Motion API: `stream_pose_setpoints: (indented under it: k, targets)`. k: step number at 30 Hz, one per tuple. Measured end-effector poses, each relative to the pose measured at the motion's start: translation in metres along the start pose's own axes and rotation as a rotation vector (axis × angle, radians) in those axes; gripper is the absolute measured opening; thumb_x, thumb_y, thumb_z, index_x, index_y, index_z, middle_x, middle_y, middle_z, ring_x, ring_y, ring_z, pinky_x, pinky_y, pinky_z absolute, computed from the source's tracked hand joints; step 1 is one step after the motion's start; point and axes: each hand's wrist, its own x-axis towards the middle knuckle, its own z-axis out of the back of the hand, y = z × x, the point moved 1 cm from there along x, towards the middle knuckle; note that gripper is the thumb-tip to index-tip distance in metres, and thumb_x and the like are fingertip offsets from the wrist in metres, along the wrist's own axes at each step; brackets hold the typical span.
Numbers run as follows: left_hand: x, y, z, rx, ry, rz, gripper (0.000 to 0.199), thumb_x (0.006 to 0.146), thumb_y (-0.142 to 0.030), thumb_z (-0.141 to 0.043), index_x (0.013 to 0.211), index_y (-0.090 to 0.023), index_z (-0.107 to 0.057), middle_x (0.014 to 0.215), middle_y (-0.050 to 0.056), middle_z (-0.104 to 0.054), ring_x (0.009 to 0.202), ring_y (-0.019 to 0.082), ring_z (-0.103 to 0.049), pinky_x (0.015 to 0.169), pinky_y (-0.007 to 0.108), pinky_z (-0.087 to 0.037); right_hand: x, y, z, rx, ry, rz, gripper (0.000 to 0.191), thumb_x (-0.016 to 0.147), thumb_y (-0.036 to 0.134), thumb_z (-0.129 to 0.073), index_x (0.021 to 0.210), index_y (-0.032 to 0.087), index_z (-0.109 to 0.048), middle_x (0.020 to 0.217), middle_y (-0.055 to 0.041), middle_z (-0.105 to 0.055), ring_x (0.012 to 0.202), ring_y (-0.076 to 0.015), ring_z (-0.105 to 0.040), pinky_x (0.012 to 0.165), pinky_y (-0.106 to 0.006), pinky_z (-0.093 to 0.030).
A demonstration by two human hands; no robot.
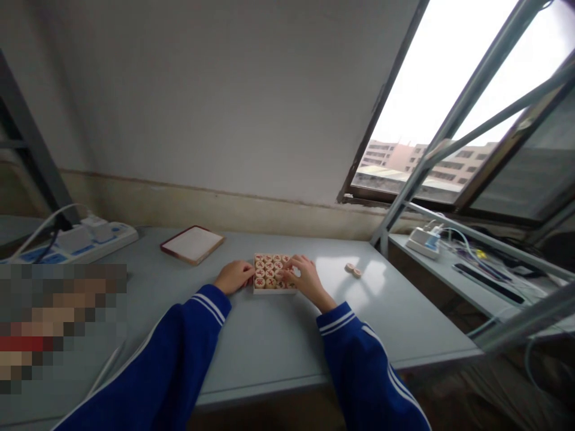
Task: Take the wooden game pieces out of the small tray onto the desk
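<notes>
Red characters, Chinese in form, stand one to a piece on the pale tops of the round pieces (268, 273) packed in rows in the shallow box (275, 291). They are too small and soft to read with certainty, and some are covered. On the two loose pieces (353, 270), no character can be made out. No brand or number is legible on the power strip (117, 238) at the left.

Left hand (234, 276) low, fingers bent, right hand (307, 279) palm-down, fingers curled, forearms converging
</notes>
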Motion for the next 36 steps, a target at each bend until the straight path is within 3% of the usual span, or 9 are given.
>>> stream_pose_setpoints:
  k: [9,12,14,16,18,21,27,31,36]
  targets:
    - [-0.003,-0.004,0.002,0.002,-0.012,-0.003,0.038,0.077,-0.038,-0.032,0.051,-0.017,-0.052,0.046,-0.001,-0.053,0.049,0.011,-0.048,0.052,0.023,-0.027,-0.002,0.002,-0.003,-0.071,-0.055,0.085,0.02,0.078,0.039,-0.058,0.066,0.024,-0.066,0.086,-0.0009,-0.057,0.084,-0.0161,-0.047,0.075,-0.03,-0.03]
    - [-0.002,-0.003,0.001,0.004,-0.002,-0.003,0.037,0.076,-0.037,-0.032,0.052,-0.017,-0.053,0.048,-0.001,-0.054,0.049,0.011,-0.048,0.051,0.023,-0.027,-0.002,-0.018,0.013,-0.231,-0.22,-0.129,0.024,0.084,0.036,-0.048,0.073,0.023,-0.066,0.094,-0.0034,-0.056,0.09,-0.019,-0.046,0.079,-0.034,-0.03]
    - [-0.001,-0.002,0.001,0.009,0.003,-0.003,0.037,0.076,-0.037,-0.032,0.052,-0.017,-0.053,0.048,-0.001,-0.055,0.049,0.011,-0.048,0.051,0.023,-0.027,-0.007,-0.041,0.026,-0.415,-0.367,-0.327,0.02,0.083,0.031,-0.048,0.093,0.023,-0.063,0.107,-0.0073,-0.052,0.101,-0.0245,-0.041,0.084,-0.041,-0.027]
    - [-0.001,-0.002,0.002,0.015,0.009,-0.004,0.036,0.076,-0.036,-0.033,0.053,-0.017,-0.054,0.049,-0.001,-0.055,0.049,0.011,-0.048,0.051,0.023,-0.028,-0.018,-0.067,0.039,-0.577,-0.442,-0.509,0.039,0.078,0.026,-0.052,0.116,0.018,-0.051,0.124,-0.0135,-0.041,0.113,-0.03,-0.032,0.087,-0.047,-0.024]
    - [-0.001,-0.002,0.002,0.023,0.015,-0.008,0.035,0.075,-0.036,-0.033,0.053,-0.017,-0.054,0.049,-0.001,-0.055,0.05,0.011,-0.048,0.052,0.023,-0.028,-0.032,-0.093,0.048,-0.637,-0.413,-0.674,0.049,0.075,0.023,-0.053,0.123,0.014,-0.045,0.13,-0.0171,-0.034,0.118,-0.0323,-0.027,0.088,-0.051,-0.024]
    - [-0.002,-0.003,0.003,0.032,0.015,-0.01,0.035,0.075,-0.035,-0.033,0.053,-0.017,-0.054,0.049,-0.001,-0.055,0.05,0.011,-0.048,0.052,0.023,-0.028,-0.047,-0.121,0.056,-0.507,-0.306,-0.832,0.037,0.077,0.023,-0.049,0.114,0.018,-0.054,0.117,-0.0156,-0.048,0.107,-0.0308,-0.042,0.083,-0.047,-0.032]
    - [-0.001,-0.002,0.002,0.026,0.007,-0.006,0.034,0.075,-0.034,-0.033,0.052,-0.018,-0.053,0.049,-0.001,-0.055,0.049,0.011,-0.048,0.051,0.023,-0.027,-0.034,-0.115,0.037,-0.162,-0.274,-0.459,0.022,0.073,0.017,-0.049,0.087,0.018,-0.066,0.079,-0.006,-0.06,0.074,-0.0172,-0.055,0.071,-0.029,-0.042]
    - [-0.001,-0.001,0.001,0.031,0.0,-0.007,0.035,0.076,-0.034,-0.034,0.052,-0.018,-0.053,0.049,-0.001,-0.055,0.05,0.011,-0.048,0.051,0.023,-0.027,-0.02,-0.094,0.014,0.07,-0.26,-0.248,0.016,0.072,0.024,-0.053,0.079,0.016,-0.064,0.077,-0.0052,-0.059,0.068,-0.0154,-0.055,0.066,-0.028,-0.044]
    - [0.0,0.0,0.001,0.023,-0.001,-0.014,0.035,0.076,-0.035,-0.034,0.053,-0.018,-0.054,0.05,-0.001,-0.055,0.051,0.011,-0.049,0.051,0.023,-0.027,-0.015,-0.068,0.013,0.193,-0.322,-0.179,0.02,0.07,0.031,-0.059,0.082,0.015,-0.063,0.078,-0.0055,-0.059,0.067,-0.0156,-0.054,0.062,-0.028,-0.044]
